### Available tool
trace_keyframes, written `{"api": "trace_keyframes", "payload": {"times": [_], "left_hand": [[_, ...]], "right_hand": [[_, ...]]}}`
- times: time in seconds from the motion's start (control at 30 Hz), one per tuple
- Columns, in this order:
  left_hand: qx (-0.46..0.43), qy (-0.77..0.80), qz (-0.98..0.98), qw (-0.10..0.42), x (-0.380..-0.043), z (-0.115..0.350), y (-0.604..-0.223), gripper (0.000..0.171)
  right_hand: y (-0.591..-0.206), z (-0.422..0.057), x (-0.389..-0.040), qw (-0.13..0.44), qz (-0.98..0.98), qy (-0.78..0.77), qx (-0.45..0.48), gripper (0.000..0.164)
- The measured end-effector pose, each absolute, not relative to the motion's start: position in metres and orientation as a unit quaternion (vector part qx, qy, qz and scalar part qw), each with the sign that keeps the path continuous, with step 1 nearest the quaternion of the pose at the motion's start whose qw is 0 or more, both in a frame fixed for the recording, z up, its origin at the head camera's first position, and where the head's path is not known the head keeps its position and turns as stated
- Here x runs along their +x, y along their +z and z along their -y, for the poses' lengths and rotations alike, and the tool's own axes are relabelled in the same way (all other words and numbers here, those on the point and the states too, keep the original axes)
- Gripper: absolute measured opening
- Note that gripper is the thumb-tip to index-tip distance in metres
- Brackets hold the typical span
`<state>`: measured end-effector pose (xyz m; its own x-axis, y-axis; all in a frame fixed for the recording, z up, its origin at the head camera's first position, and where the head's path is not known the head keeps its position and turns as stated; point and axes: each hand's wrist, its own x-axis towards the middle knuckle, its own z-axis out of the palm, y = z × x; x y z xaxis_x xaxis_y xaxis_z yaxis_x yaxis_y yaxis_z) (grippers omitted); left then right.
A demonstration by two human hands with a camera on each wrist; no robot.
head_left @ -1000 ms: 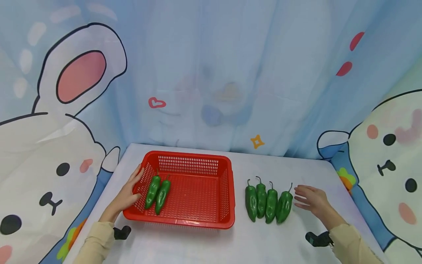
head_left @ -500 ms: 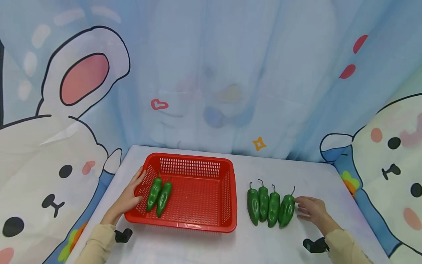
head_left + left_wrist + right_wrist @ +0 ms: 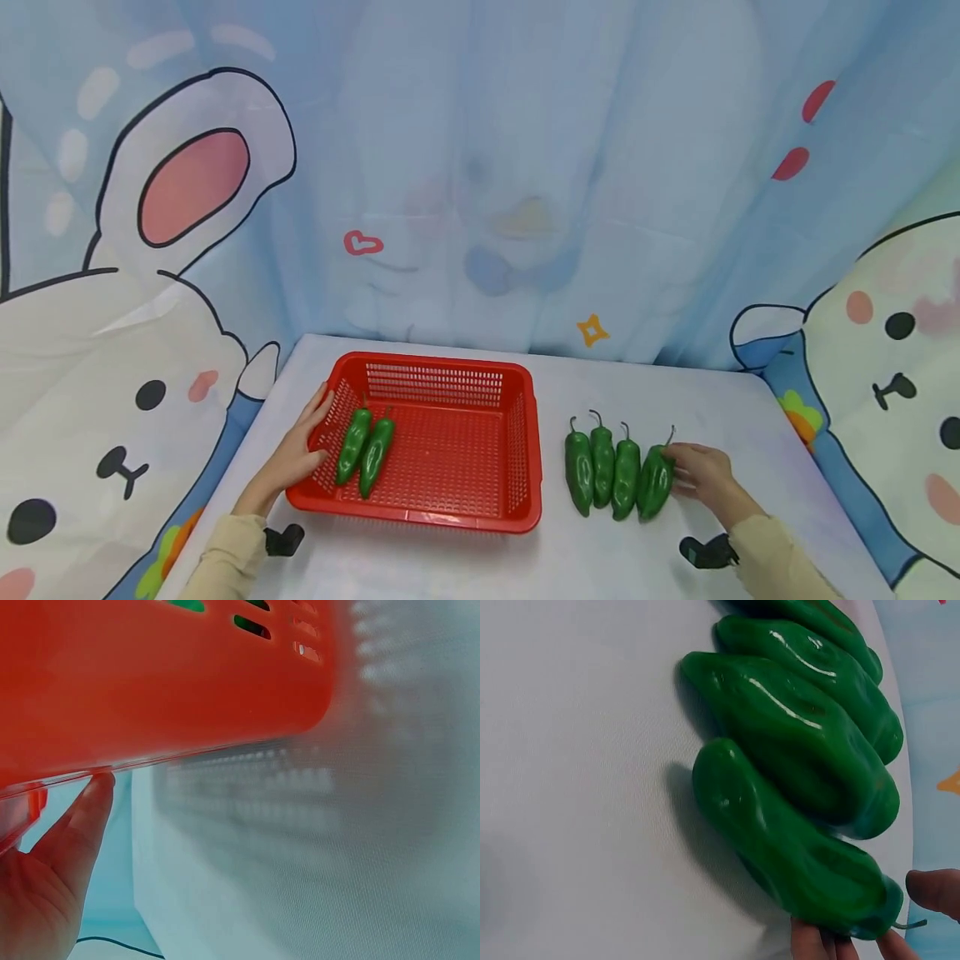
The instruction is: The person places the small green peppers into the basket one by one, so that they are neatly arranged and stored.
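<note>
A red plastic basket (image 3: 442, 518) stands on the table, two green chili peppers (image 3: 377, 457) lying side by side at its left end. My left hand (image 3: 288, 457) rests against the basket's left side, fingers spread along the rim; the left wrist view shows a straight digit (image 3: 94, 802) touching the rim. To the basket's right, several more green chili peppers lie in a row. My right hand (image 3: 705, 473) is at the rightmost pepper (image 3: 656, 483). In the right wrist view, its fingers (image 3: 814, 941) touch this pepper's stem end from below, while the thumb (image 3: 934, 891) stands slightly apart.
A white-covered table (image 3: 600, 558) carries everything. Behind it hangs a blue curtain (image 3: 480, 167) printed with cartoon animals. The neighbouring pepper (image 3: 626, 479) lies close beside the rightmost one. Dark wrist devices (image 3: 708, 552) sit at both sleeves.
My right hand has moved left to the rightmost pepper, and its fingers now reach its side. My left hand stays on the basket. The head view has shifted slightly.
</note>
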<state>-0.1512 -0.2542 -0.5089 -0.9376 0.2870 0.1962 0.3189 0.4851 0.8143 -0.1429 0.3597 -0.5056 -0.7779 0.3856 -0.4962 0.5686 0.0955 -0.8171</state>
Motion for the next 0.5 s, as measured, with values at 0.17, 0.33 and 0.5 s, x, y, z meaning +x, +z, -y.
{"api": "trace_keyframes", "payload": {"times": [0.17,0.33,0.5], "left_hand": [[-0.176,-0.475,0.862,0.022,-0.152,0.254,-0.509,0.091],[-0.176,-0.474,0.863,0.02,-0.152,0.253,-0.51,0.091],[-0.174,-0.477,0.861,0.021,-0.152,0.254,-0.511,0.092]], "right_hand": [[-0.508,-0.35,-0.148,0.077,-0.746,-0.583,0.314,0.064],[-0.514,-0.347,-0.145,0.063,-0.754,-0.568,0.324,0.061],[-0.515,-0.345,-0.147,0.059,-0.759,-0.562,0.322,0.06]]}}
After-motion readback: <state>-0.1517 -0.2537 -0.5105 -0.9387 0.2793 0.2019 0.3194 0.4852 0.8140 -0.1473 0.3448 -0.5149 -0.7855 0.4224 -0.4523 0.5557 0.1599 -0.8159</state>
